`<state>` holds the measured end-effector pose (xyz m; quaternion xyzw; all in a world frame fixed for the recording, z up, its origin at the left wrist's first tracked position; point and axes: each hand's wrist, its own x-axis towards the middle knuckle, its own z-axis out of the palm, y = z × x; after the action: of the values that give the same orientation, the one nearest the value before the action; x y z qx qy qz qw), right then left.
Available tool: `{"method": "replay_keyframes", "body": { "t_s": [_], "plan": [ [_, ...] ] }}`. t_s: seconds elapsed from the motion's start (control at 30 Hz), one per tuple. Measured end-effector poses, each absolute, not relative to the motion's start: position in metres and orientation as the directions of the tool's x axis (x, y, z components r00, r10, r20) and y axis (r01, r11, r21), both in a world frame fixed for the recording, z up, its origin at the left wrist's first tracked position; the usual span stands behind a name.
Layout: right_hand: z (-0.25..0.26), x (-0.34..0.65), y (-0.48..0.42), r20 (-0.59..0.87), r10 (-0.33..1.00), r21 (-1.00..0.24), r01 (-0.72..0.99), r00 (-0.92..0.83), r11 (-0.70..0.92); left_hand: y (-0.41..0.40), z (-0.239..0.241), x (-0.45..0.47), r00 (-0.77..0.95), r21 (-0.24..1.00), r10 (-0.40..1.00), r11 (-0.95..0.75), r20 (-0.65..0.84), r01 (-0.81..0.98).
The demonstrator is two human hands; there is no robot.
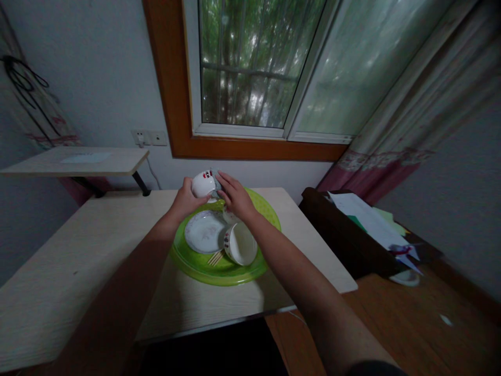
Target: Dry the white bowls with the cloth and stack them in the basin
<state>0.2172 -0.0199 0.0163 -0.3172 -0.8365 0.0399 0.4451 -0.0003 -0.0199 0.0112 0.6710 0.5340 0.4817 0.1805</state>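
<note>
Above the far part of a round green tray [223, 281], my left hand [185, 200] is closed around a white bowl [203, 185] with a red and black print, which is tipped on its side. My right hand [237, 199] presses a grey cloth [215, 183] against the bowl's right side, fingers bent over it. Below, a white plate [205, 232] with a faint pattern lies on the tray. A second white bowl [242, 244] rests tilted beside it, its opening towards me. Several chopsticks [215, 258] poke out between plate and bowl. Another white piece is partly hidden under my right wrist.
The tray stands on a pale wooden table [156, 308]. A small raised shelf [78, 161] occupies the table's far left. Behind are a wall socket [148, 138] and a window [258, 68]. A dark box with papers [364, 222] stands right of the table.
</note>
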Motion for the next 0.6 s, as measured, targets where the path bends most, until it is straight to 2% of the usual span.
{"method": "replay_keyframes", "body": {
  "t_s": [0.1,0.17,0.43,0.6],
  "plan": [
    [0.019,0.214,-0.021,0.717,0.512,-0.285,0.471,-0.473,0.835,-0.022,0.014,0.001,-0.023,0.742,0.888,-0.370,0.459,0.559],
    [0.020,0.211,-0.022,0.704,0.520,-0.292,0.471,-0.484,0.833,-0.023,0.014,0.001,-0.028,0.746,0.885,-0.373,0.464,0.551],
    [0.015,0.210,-0.020,0.702,0.657,-0.488,0.487,-0.275,0.725,-0.021,0.012,-0.002,-0.080,0.751,0.862,-0.386,0.500,0.535],
    [0.007,0.215,-0.013,0.635,0.751,-0.601,0.496,-0.180,0.627,-0.017,0.009,-0.004,-0.091,0.776,0.862,-0.397,0.499,0.491]
  ]
}}
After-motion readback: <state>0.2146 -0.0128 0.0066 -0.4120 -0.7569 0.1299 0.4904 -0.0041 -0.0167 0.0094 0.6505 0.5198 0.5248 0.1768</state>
